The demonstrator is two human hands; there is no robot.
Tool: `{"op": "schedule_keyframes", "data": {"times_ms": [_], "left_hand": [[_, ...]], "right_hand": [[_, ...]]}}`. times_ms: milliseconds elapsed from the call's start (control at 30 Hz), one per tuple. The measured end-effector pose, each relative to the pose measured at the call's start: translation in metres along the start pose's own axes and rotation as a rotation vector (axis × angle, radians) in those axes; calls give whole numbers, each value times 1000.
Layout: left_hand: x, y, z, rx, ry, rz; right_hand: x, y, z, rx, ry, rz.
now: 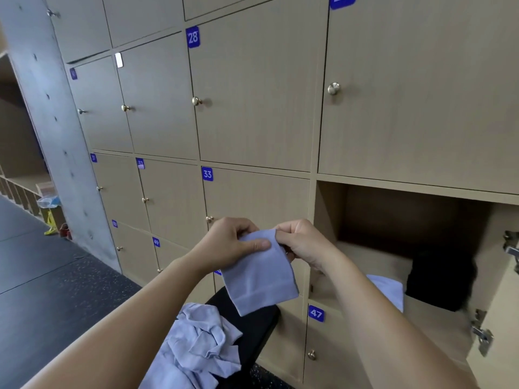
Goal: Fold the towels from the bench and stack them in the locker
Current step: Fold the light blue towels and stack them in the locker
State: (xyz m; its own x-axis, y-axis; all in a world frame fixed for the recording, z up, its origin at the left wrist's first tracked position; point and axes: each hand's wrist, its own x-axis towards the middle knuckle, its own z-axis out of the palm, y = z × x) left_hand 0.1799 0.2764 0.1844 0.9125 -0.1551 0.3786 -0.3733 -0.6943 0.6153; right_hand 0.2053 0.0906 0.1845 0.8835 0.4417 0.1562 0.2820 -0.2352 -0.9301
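A folded light blue-grey towel [259, 273] hangs in the air in front of the lockers. My left hand [233, 242] pinches its top edge with thumb over the cloth, and my right hand [300, 241] grips the same edge from the right. Below, a crumpled pile of the same towels [196, 346] lies on a black bench [250, 327]. To the right, the open locker [393, 220] holds a folded pale towel [390, 287] on its floor beside a black object [441, 279].
The open locker's door [497, 290] swings out at the far right, hinges showing. Shut wooden lockers numbered 28, 33 and 47 fill the wall. A grey concrete pillar [42, 108] stands at the left, with dark speckled floor [56, 290] and a yellow sign beyond.
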Motion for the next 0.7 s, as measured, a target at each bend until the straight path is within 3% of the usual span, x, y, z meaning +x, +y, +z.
{"op": "schedule_keyframes", "data": {"times_ms": [167,333,467,700], "left_hand": [[3,3,18,-188,118,-68],[-1,-4,41,-411,201,-269],[-4,-7,65,-367,164,-324],[-3,3,117,-302,409,-398]], "right_hand": [[-15,18,-15,118,42,123],[-31,46,-23,92,82,117],[-35,52,-30,147,116,127],[-48,84,-28,305,305,269]]}}
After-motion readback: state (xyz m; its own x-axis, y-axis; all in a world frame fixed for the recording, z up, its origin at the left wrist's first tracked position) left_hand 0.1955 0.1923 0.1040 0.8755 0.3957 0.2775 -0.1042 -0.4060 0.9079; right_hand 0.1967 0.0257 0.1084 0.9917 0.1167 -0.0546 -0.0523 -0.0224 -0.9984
